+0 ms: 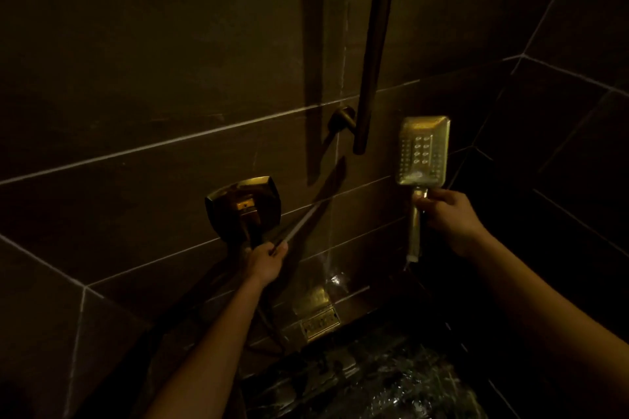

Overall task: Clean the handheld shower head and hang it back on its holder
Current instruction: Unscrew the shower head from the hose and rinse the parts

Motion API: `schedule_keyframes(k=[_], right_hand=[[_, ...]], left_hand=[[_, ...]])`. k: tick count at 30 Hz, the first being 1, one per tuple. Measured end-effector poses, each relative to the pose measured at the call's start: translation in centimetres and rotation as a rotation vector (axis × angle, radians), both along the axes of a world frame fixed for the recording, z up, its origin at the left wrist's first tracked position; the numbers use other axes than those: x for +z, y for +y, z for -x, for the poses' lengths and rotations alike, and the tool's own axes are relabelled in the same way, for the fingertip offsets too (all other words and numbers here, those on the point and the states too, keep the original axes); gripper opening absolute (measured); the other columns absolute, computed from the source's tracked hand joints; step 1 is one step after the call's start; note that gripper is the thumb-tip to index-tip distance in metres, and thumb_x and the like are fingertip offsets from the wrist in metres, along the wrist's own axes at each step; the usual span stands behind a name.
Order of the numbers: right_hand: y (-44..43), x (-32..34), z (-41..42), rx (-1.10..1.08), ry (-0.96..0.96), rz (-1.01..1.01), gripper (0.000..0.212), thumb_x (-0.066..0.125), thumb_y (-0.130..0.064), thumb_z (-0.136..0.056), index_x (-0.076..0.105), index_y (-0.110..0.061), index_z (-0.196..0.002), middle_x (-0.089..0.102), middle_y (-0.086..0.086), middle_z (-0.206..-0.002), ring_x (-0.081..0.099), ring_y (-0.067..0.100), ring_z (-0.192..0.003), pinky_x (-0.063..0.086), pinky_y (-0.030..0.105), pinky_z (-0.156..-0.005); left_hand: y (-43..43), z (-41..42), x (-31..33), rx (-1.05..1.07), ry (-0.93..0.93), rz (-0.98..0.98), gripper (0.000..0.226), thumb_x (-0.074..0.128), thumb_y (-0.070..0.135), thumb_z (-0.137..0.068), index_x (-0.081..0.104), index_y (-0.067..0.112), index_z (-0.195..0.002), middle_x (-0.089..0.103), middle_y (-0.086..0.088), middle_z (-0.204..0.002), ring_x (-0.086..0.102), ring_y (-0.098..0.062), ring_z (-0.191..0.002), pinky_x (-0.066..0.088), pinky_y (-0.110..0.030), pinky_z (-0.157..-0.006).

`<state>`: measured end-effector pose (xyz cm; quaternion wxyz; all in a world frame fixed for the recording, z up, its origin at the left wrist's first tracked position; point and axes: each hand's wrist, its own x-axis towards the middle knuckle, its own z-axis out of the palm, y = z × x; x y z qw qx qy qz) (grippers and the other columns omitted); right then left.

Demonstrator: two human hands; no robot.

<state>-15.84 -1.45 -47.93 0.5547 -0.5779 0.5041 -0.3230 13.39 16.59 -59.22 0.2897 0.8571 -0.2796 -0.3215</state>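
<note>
Right hand (446, 214) grips the shower head (423, 150) beside the rail (374, 54), unhung; left hand (263, 260) clasps the mixer handle (252, 228).

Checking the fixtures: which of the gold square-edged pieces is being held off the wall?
The gold rectangular shower head, gripped by its handle in the right hand. The gold square valve plate stays wall-mounted.

The handheld shower head (423, 150) is glossy gold-toned metal, as is the valve plate (243, 204) to its left. Behind the shower head, the wall tiles (136, 61) look dark, smooth and faintly sheened.
</note>
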Motion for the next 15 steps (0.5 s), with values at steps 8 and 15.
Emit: schedule_keyframes(k=[8,15], right_hand=[[2.2,-3.0,2.4,-0.133,-0.102,-0.353,0.016,0.047,-0.004,-0.105,0.06,0.004,-0.1,0.064,0.019,-0.079,0.063,0.021,-0.048,0.054,0.025,-0.04],[2.3,-5.0,6.5,-0.215,-0.075,-0.431,0.028,0.057,-0.005,-0.097,0.058,0.015,-0.117,0.068,0.026,-0.084,0.067,0.026,-0.051,0.054,0.03,-0.043]], left_hand=[[-1.4,11.0,2.3,-0.056,0.045,0.173,0.044,0.054,0.049,-0.096,0.056,0.017,-0.066,0.059,-0.004,-0.062,0.058,-0.022,-0.058,0.044,-0.032,-0.057],[-5.8,19.8,7.3,-0.276,-0.157,0.164,0.036,0.057,0.056,-0.091,0.061,0.022,-0.077,0.066,-0.007,-0.088,0.063,-0.017,-0.072,0.048,-0.028,-0.053]])
